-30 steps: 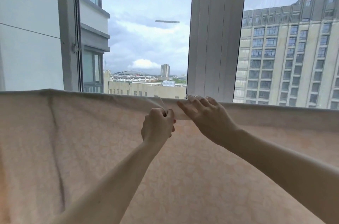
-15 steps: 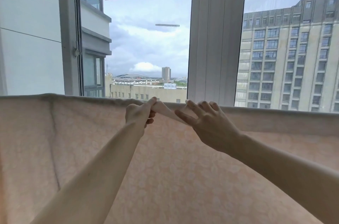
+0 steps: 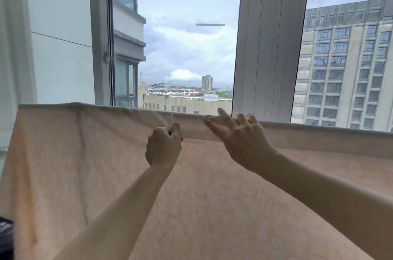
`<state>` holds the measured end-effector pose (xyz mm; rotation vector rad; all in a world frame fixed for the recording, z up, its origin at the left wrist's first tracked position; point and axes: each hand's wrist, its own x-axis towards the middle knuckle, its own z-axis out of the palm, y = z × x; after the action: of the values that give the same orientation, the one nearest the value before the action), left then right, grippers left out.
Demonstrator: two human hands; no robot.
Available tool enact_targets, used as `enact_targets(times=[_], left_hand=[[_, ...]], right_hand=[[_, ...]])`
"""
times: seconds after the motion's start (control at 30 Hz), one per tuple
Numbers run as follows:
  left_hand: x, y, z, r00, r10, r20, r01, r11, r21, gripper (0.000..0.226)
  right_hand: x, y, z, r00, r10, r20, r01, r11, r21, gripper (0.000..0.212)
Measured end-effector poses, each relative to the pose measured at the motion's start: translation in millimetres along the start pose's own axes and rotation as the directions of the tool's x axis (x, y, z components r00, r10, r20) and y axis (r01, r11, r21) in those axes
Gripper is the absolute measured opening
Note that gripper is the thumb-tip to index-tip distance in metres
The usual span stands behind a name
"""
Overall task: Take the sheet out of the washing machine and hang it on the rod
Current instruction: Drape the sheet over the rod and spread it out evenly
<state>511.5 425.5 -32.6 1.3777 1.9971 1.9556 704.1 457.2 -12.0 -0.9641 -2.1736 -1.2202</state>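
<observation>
Since half a second ago, my left hand point(image 3: 163, 145) has dropped from the top line of the sheet point(image 3: 212, 206) to just under the rolled band, and the thumb that stood up against the fold is now tucked down into a fist. A second ago that hand sat lower and closer to my right; it went up and leftward, and now it is back down, though with a wider stretch of rolled cloth between the two hands. My left grip is closed, pinching a small pucker of fabric at the band's lower edge, with creases fanning up and left from the pinch. My right hand point(image 3: 241, 139) has barely shifted: its grip is open, fingers spread and laid over the top of the roll, the forefinger pointing up past the edge, pressing rather than clutching.

Outward from the hands, the sheet runs across nearly the whole view, its top line level from the left corner to the right side of the picture. I take that line to be where it folds over the rod, but the rod itself is covered and I cannot see it. Beyond it stands the window frame point(image 3: 263, 46), with the city outside.

As I judge it, the removal and the hanging are done; what remains is unrolling this bunched band and smoothing the top flat.
</observation>
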Motion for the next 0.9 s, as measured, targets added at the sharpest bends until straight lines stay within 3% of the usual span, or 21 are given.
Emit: enact_targets(times=[0.33, 0.6, 0.67, 0.8, 0.9], left_hand=[[-4, 3, -4, 0.998, -0.002, 0.066, 0.003, 1.000, -0.011, 0.045], [24, -1, -17, 0.990, -0.139, 0.031, 0.138, 0.990, 0.013, 0.040], [44, 1, -19, 0.987, -0.162, -0.026, 0.163, 0.985, 0.064, 0.044], [76, 7, -21, 0.982, -0.173, -0.080, 0.188, 0.948, 0.257, 0.071], [86, 7, -18, 0.983, -0.168, -0.075, 0.183, 0.933, 0.310, 0.051]], right_hand=[[43, -35, 6, 0.993, -0.087, 0.075, 0.093, 0.992, -0.080, 0.067], [37, -29, 11, 0.992, -0.111, 0.052, 0.116, 0.988, -0.099, 0.070], [34, -25, 15, 0.989, -0.131, 0.060, 0.138, 0.984, -0.115, 0.071], [31, -25, 14, 0.990, -0.136, 0.048, 0.140, 0.984, -0.107, 0.070], [31, -23, 17, 0.990, -0.140, 0.026, 0.141, 0.987, -0.082, 0.068]])
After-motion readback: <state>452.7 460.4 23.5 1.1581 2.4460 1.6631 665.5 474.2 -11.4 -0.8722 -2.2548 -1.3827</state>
